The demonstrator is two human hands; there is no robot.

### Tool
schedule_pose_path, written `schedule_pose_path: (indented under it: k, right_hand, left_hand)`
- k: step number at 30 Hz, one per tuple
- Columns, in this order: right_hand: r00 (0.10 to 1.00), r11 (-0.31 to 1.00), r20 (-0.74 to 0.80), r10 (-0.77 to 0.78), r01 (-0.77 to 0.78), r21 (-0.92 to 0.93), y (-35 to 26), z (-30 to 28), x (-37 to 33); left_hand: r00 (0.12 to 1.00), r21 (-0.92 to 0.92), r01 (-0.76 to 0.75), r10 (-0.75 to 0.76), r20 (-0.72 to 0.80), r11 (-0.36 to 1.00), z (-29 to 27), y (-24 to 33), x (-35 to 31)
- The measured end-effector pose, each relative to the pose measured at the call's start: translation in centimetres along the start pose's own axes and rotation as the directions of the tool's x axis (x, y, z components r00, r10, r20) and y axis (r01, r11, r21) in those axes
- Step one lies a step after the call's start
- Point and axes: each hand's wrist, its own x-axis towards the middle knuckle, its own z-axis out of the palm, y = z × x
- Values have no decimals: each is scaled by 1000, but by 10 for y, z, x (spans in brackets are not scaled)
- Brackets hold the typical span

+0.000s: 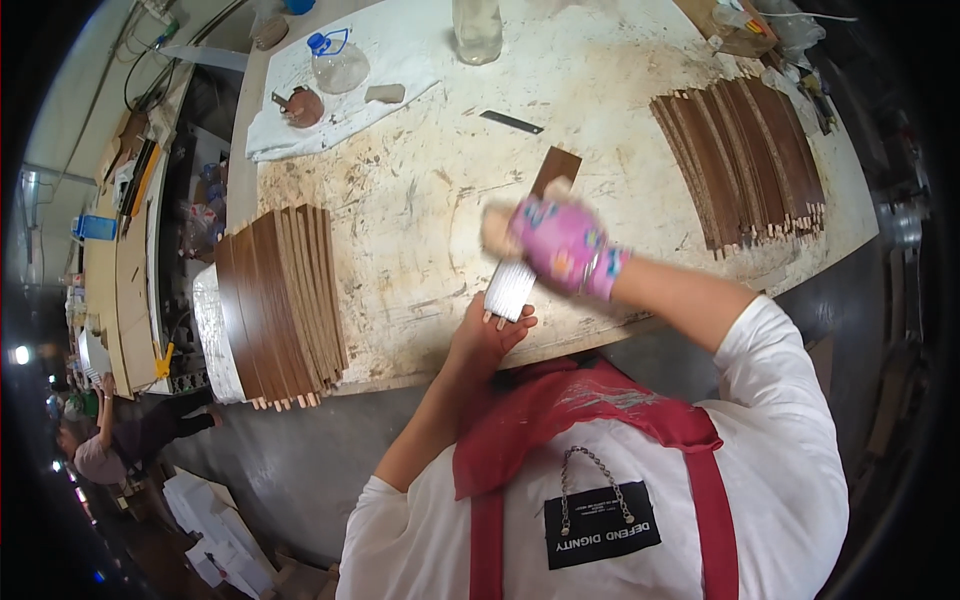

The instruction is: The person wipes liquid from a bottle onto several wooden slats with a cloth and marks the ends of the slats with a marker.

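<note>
A narrow brown board (560, 170) lies slanted in front of me, with a whitish, shiny near end and small dowel pegs sticking out of it. Bare fingers of my left hand (497, 335) are closed around that pegged end from below. Across the board's middle is my right hand (560, 245), in a pink flowered glove with bare fingertips. It is smeared by motion, so I cannot tell whether its fingers grip anything. Under the board is the stained white worktable (420, 220).
A stack of brown pegged boards (280, 310) stands at the left, another stack (740, 165) at the right. Farther back are a dark flat blade (511, 122), a blue-capped jug (340, 68), a reddish lump (303, 107) and a clear container (477, 30). Another person (110, 440) is at far left.
</note>
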Motion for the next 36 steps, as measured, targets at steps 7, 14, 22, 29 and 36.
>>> schedule_pose_path:
  k: [7, 14, 22, 29, 36]
  right_hand:
    - [839, 837, -76, 538, -522, 163, 66, -20, 6]
    - [883, 879, -103, 459, -468, -94, 78, -63, 1]
    - [672, 482, 67, 737, -593, 645, 112, -48, 14]
    - [805, 832, -220, 551, -549, 76, 168, -46, -26]
    - [807, 830, -226, 546, -558, 17, 126, -14, -26]
  left_hand:
    - [999, 96, -36, 34, 16, 995, 0, -1, 1]
    - [1000, 40, -20, 19, 12, 999, 3, -2, -6]
    - [993, 251, 8, 21, -114, 968, 9, -5, -6]
    - [839, 971, 162, 542, -41, -177, 14, 50, -46]
    - [535, 758, -399, 541, 649, -515, 74, 75, 55]
